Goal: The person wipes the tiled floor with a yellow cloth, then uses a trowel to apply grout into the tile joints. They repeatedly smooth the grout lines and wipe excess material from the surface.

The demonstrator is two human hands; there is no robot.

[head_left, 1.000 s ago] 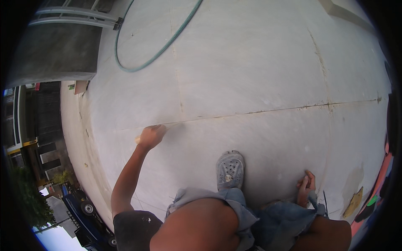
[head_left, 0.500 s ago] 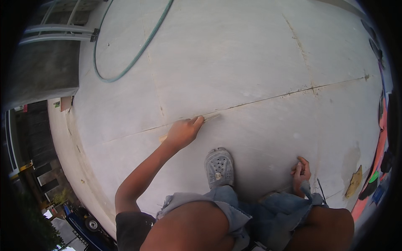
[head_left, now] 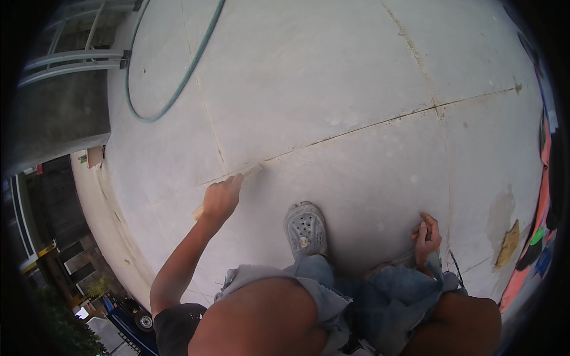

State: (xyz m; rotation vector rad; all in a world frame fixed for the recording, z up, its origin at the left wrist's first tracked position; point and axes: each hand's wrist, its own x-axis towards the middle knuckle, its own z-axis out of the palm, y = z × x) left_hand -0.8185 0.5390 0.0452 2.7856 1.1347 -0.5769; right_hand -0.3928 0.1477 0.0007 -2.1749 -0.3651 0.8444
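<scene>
My left hand (head_left: 221, 199) is closed round a slim wooden-handled tool (head_left: 253, 171). The pale handle end shows behind my fist, and the flat, light tip rests at the groove (head_left: 350, 133) in the grey concrete surface. Whether that tip is bristle or blade I cannot make out. My right hand (head_left: 427, 238) hangs beside my right knee with its fingers loosely bent and apart, nothing visible in it. Between the hands, a grey clog (head_left: 306, 228) on my foot stands just below the groove.
A green hose (head_left: 178, 89) loops at the upper left, near a metal ladder (head_left: 89, 59). At right lie a yellowish-brown scrap (head_left: 507, 244) by a damp patch and a pinkish-red strip of material (head_left: 525, 267). A dark blue vehicle (head_left: 127, 323) stands at the lower left.
My left hand has moved left along the groove with the tool, its tip now farther left. The view has shifted slightly; my right hand keeps about the same pose.
</scene>
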